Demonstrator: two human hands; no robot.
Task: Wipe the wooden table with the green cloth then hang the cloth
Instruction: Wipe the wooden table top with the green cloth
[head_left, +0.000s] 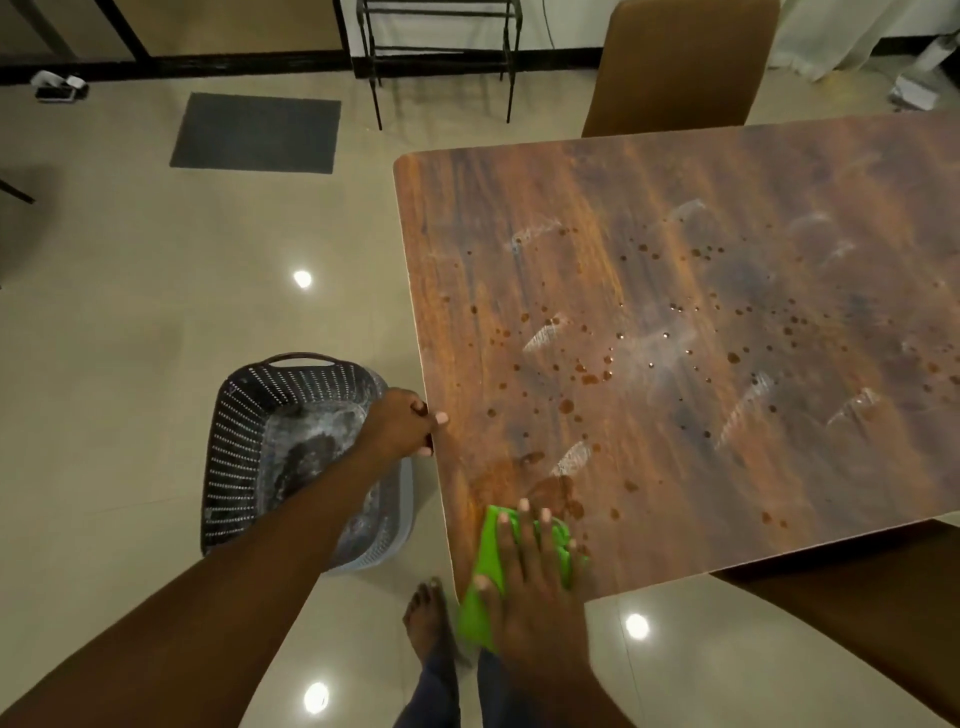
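The wooden table (675, 218) fills the right half of the view, speckled with brown drops and whitish smears. Near its front left corner lies the green cloth (485, 566), partly hanging over the edge. My right hand (535, 577) lies flat on the cloth with fingers spread, pressing it onto the wood just below a brown puddle. My left hand (402, 423) grips the table's left edge, thumb on top and fingers under the rim.
A dark perforated plastic basket (244, 441) stands on the tiled floor left of the table. A brown chair (680, 67) is at the far side, another chair (857, 613) at the near right. A black metal rack (441, 47) and grey mat (257, 132) lie beyond.
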